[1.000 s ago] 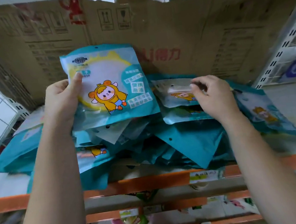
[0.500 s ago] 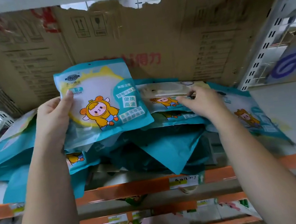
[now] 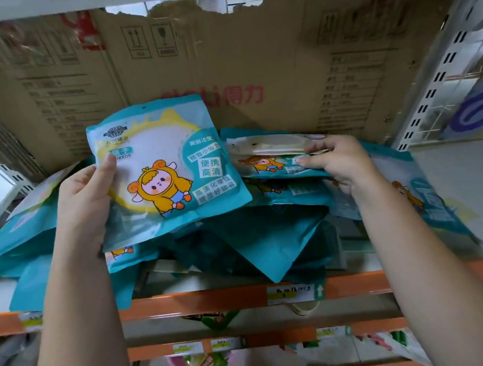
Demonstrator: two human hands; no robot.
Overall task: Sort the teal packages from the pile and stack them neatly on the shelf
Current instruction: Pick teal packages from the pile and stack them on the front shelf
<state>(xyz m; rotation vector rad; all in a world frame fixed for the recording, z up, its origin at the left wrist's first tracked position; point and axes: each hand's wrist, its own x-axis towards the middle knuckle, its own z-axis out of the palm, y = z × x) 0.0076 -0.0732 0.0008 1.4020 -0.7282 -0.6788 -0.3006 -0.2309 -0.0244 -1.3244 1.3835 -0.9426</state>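
Shelf stock, listed from the left. Slumped teal packages (image 3: 23,243): lying flat and overlapping at the left end of the shelf (image 3: 469,186), unsorted. Left hand (image 3: 83,203): grips one teal package (image 3: 164,159) by its left edge, thumb across the printed front and fingers behind; it is held upright and face-out above the heap, probably to keep collected stock clear of the loose pieces and facing one way. Pile (image 3: 261,242): centre of the shelf, teal packages crossed at all angles, several back-side up, one corner hanging over the orange front rail (image 3: 220,300). Top package (image 3: 266,150): lies face-up on the pile, just beside the held one. Right hand (image 3: 340,161): fingertips pinch this top package at its right edge, seemingly to lift it across to the left hand. Further package (image 3: 418,197): flat on the shelf to the right, partly under the right forearm. Cardboard sheet (image 3: 246,56): stands behind everything as a backstop. Neat stack: not yet begun; the bare shelf at right looks the likely place.
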